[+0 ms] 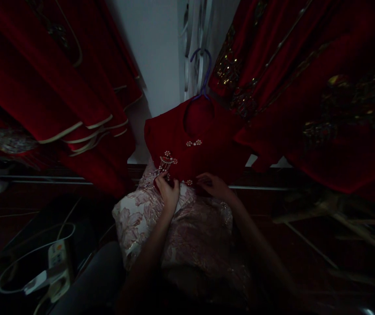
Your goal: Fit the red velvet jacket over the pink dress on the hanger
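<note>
Fingers (161, 176) of the left hand (170, 192) are partly curled below the tassel ornament (167, 161); those of the right hand (216, 187) bend loosely. Grip cannot be confirmed. Red top (222, 140): on purple hanger (206, 76). Upper ornament (194, 143) appears attached; work near lower ornament (189, 182) appears unfinished.

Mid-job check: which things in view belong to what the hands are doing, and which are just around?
In the job:
- red garment, under both hands
- beaded tassel ornament, by the left hand
- purple hanger, at the garment's neck
- floral brocade, probably

Just around:
- power strip
- pale-edged red cloth, hanging left
- sequined red cloth, hanging right
</note>
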Action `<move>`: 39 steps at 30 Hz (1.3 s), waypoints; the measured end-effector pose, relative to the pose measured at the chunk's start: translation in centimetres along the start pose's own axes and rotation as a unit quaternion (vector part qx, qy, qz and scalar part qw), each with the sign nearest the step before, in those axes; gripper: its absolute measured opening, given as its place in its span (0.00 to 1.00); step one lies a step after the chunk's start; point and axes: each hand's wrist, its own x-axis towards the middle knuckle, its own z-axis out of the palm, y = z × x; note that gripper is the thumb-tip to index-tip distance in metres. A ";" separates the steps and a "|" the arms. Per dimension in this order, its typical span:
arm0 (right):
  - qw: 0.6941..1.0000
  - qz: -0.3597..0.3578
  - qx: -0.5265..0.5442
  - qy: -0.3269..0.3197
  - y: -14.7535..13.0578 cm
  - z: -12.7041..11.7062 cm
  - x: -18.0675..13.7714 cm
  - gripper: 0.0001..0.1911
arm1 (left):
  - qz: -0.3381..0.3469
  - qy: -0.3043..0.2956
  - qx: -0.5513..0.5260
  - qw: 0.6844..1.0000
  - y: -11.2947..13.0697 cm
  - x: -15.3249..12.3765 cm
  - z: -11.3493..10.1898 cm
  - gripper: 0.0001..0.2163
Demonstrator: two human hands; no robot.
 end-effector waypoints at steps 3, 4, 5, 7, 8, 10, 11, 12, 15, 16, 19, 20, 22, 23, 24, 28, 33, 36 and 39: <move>0.999 0.009 -0.034 0.017 0.3 -0.5 -0.9 0.12 | -0.019 0.000 0.006 1.000 0.1 -0.1 -0.2 0.16; 0.998 0.006 -0.053 0.025 0.0 -0.4 -0.9 0.13 | -0.027 -0.002 0.014 1.000 0.1 0.0 -0.3 0.16; 0.997 0.005 -0.069 0.031 -0.4 -0.2 -0.8 0.14 | -0.036 -0.008 0.024 0.999 -0.1 0.1 -0.4 0.16; 0.995 0.012 -0.087 0.037 -1.0 0.7 -0.5 0.16 | -0.055 -0.039 0.041 0.997 -0.5 0.5 -0.5 0.15; 0.995 0.015 -0.093 0.038 -1.2 1.3 -0.4 0.16 | -0.063 -0.061 0.049 0.995 -0.8 0.7 -0.6 0.14; 0.992 0.016 -0.115 0.049 -1.1 2.6 -0.1 0.15 | -0.080 -0.108 0.067 0.989 -1.0 1.3 -1.1 0.12; 0.990 0.009 -0.128 0.055 -0.9 3.3 -0.1 0.14 | -0.090 -0.125 0.074 0.985 -0.8 1.5 -1.4 0.11; 0.989 0.001 -0.138 0.061 -0.8 3.8 0.0 0.12 | -0.098 -0.132 0.077 0.983 -0.5 1.7 -1.8 0.11; 0.988 -0.019 -0.131 0.083 -0.6 4.9 0.2 0.10 | -0.081 -0.103 0.056 0.990 1.3 1.5 -2.7 0.09; 0.989 -0.024 -0.114 0.092 -0.7 5.0 0.2 0.09 | -0.063 -0.083 0.042 0.994 2.0 1.2 -2.9 0.10; 0.992 -0.034 -0.037 0.118 -0.9 4.9 0.4 0.09 | -0.017 -0.048 -0.005 0.999 3.1 -0.2 -2.3 0.11; 0.991 -0.035 -0.011 0.128 -0.9 4.7 0.5 0.09 | -0.008 -0.045 -0.018 0.999 3.0 -0.6 -1.9 0.12; 0.988 -0.031 0.024 0.151 -0.9 4.3 0.5 0.10 | 0.005 -0.035 -0.039 0.999 2.4 -1.2 -1.0 0.11; 0.986 -0.030 0.035 0.160 -0.9 4.1 0.5 0.11 | 0.009 -0.029 -0.047 0.998 1.9 -1.5 -0.7 0.10; 0.985 -0.029 0.047 0.166 -1.1 4.0 0.5 0.12 | 0.008 -0.022 -0.057 0.998 1.5 -1.6 -0.4 0.11; 0.986 -0.040 0.102 0.123 -2.6 4.3 0.2 0.13 | -0.025 0.009 -0.121 0.992 0.4 -2.0 -0.2 0.16; 0.987 -0.076 0.082 0.114 -2.6 6.7 1.0 0.12 | -0.058 0.019 -0.183 0.981 0.1 -2.3 0.0 0.12; 0.980 -0.087 0.073 0.166 -0.8 8.0 1.6 0.10 | -0.054 0.008 -0.184 0.981 0.4 -2.2 0.1 0.12; 0.973 -0.104 0.049 0.201 0.5 8.4 1.6 0.10 | -0.045 -0.003 -0.172 0.984 0.9 -2.1 -0.1 0.11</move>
